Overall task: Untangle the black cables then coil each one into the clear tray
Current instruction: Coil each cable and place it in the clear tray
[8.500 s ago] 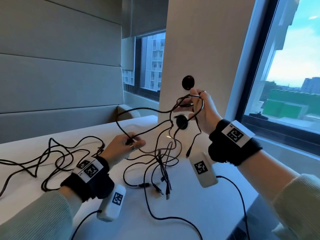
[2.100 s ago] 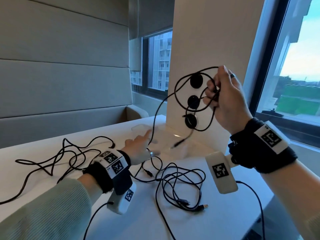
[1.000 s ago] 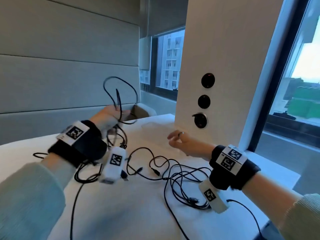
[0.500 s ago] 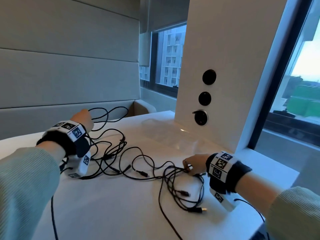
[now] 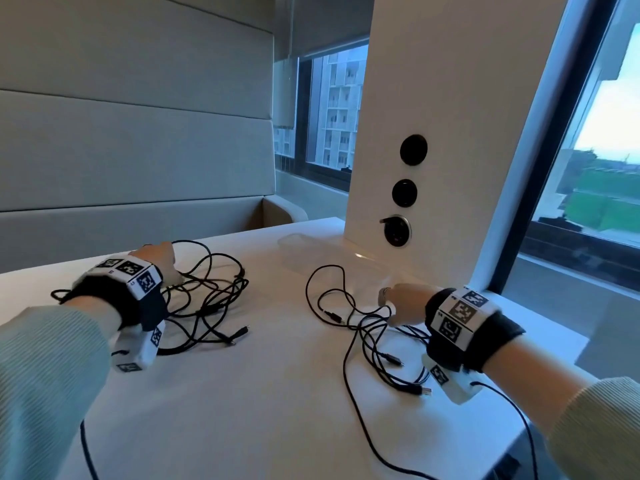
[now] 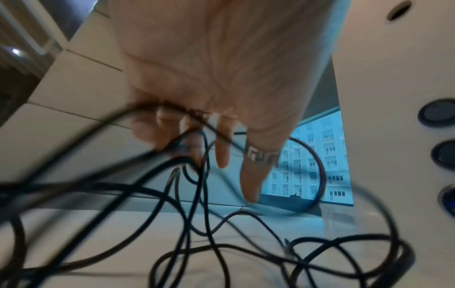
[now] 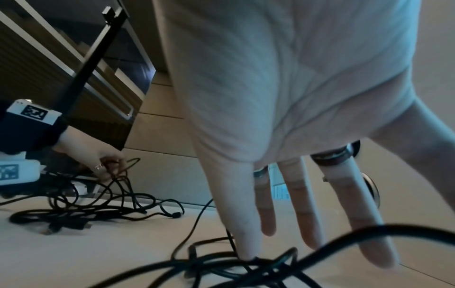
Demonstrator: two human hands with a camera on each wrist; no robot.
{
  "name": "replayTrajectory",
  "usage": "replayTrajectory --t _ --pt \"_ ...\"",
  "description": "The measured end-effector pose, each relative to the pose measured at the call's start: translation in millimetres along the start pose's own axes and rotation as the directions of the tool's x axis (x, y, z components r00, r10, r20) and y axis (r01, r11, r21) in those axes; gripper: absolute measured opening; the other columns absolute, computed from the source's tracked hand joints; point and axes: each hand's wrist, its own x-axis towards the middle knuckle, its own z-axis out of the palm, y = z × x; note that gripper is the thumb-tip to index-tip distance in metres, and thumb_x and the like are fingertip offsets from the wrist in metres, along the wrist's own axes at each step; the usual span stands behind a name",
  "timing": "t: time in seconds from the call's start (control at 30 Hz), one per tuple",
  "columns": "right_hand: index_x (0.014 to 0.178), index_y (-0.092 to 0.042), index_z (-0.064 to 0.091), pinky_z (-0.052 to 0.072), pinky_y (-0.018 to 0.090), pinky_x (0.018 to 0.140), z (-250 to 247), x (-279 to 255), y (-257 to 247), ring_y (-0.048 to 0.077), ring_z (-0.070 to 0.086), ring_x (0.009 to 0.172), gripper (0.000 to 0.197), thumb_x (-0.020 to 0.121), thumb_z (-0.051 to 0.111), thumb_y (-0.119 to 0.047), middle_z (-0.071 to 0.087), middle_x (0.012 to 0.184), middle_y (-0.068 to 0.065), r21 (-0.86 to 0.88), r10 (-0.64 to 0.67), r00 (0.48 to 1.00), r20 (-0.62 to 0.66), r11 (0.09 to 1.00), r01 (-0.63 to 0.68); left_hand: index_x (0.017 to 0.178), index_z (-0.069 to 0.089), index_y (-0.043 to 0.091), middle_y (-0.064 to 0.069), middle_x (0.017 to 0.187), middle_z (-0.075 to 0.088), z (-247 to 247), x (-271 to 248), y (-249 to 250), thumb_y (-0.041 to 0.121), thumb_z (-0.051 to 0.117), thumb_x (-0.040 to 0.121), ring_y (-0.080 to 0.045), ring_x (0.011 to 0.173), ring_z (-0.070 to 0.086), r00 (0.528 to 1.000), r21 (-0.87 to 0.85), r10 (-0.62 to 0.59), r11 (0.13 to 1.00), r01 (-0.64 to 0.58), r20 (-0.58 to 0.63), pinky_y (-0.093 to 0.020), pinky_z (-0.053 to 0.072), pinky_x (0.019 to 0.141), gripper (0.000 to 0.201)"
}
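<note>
Two separate heaps of black cable lie on the white table (image 5: 277, 393). The fingers of my left hand (image 5: 157, 259) curl round several strands of the left cable bundle (image 5: 211, 299), as the left wrist view shows, with the hand (image 6: 187, 148) among looping cables (image 6: 197, 233). My right hand (image 5: 398, 303) rests with straight, spread fingers on the right cable pile (image 5: 367, 327); in the right wrist view a fingertip of the hand (image 7: 295, 224) touches the cables (image 7: 221, 269). The clear tray (image 5: 298, 239) sits at the back by the pillar, with no cable visible in it.
A white pillar (image 5: 450, 133) with three round black sockets (image 5: 404, 192) stands just behind the tray. The table's right edge (image 5: 554, 337) is close to my right wrist. One cable trails toward the front edge (image 5: 363, 441). A padded bench wall runs along the back left.
My left hand has drawn its bundle leftward, so a bare gap now splits the two heaps that were linked. The right hand stays pressed on the right pile.
</note>
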Motion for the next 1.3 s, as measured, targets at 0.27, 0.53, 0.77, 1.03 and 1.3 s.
replayTrajectory --t 0.27,0.53,0.77,1.03,1.3 --pt "0.125 -0.015 0.051 0.034 0.024 0.089 -7.6 -11.6 13.8 0.021 0.048 0.109 0.031 0.095 0.049 -0.025 0.051 0.127 0.007 0.190 -0.050 0.995 -0.080 0.980 0.065 0.132 0.038 0.020 -0.011 0.133 0.047 -22.7 -24.9 26.8 0.035 0.067 0.080 -0.029 0.120 0.046 0.997 -0.018 0.065 0.998 -0.065 0.038 -0.033 0.041 0.096 0.062" --pt "0.134 -0.015 0.038 0.039 0.035 0.098 10.7 -23.1 34.9 0.026 0.047 0.119 0.049 0.092 0.054 -0.034 0.048 0.133 0.011 0.128 0.059 0.998 0.019 0.990 -0.061 0.102 0.057 0.023 0.000 0.106 0.061 -19.5 -105.5 128.4 0.036 0.062 0.085 -0.014 0.089 0.055 0.866 -0.327 0.500 0.817 -0.474 -0.006 -0.026 0.040 0.081 0.022" --pt "0.127 -0.018 0.047 0.049 0.015 0.051 24.8 -34.7 45.6 0.017 0.056 0.087 0.036 0.095 0.048 -0.034 0.056 0.118 0.004 0.345 -0.025 0.999 0.037 0.939 0.010 0.125 0.041 0.019 -0.008 0.134 0.036 22.0 -113.8 209.0 0.030 0.057 0.089 -0.024 0.119 0.042 0.806 -0.346 0.571 0.796 -0.496 0.158 -0.030 0.035 0.095 0.041" --pt "0.105 -0.017 0.058 0.054 0.024 0.057 34.5 -38.7 46.1 0.017 0.053 0.084 0.025 0.099 0.035 -0.026 0.056 0.101 0.003 0.423 -0.115 0.993 -0.002 0.900 0.105 0.114 0.054 0.035 -0.004 0.150 0.016 47.0 -93.5 227.1 0.039 0.053 0.088 -0.033 0.136 0.011 0.814 0.131 0.566 0.804 -0.580 0.130 -0.052 0.017 0.106 0.026" --pt "0.095 -0.022 0.060 0.055 0.028 0.079 36.2 -37.7 47.1 0.011 0.054 0.081 0.021 0.099 0.040 -0.025 0.060 0.099 -0.004 0.672 -0.234 0.972 0.011 0.722 0.166 0.114 0.056 0.022 -0.001 0.114 0.060 48.7 -102.1 234.3 0.055 0.051 0.087 -0.018 0.098 0.054 0.666 -0.303 0.673 0.740 -0.601 0.323 -0.033 0.039 0.088 0.042"
